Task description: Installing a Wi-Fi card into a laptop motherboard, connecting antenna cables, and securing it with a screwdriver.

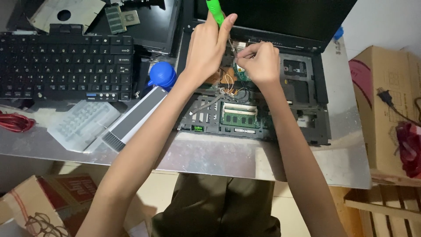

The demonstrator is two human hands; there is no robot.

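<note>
Left hand (208, 44) grips a green-handled screwdriver (215, 12); right hand (259, 61) pinches its shaft over an opened black laptop (307, 92), green circuit boards exposed.

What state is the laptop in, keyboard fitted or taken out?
Taken out. The laptop shows bare circuit boards and loose wires where keys would sit, and a separate black keyboard lies to its left on the table.

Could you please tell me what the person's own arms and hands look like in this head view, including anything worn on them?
Both arms are bare as far as the frame's lower edge: no sleeves in view. The left hand and right hand wear no gloves, and no rings, watch or bracelets are visible. The arms are slender.
</note>
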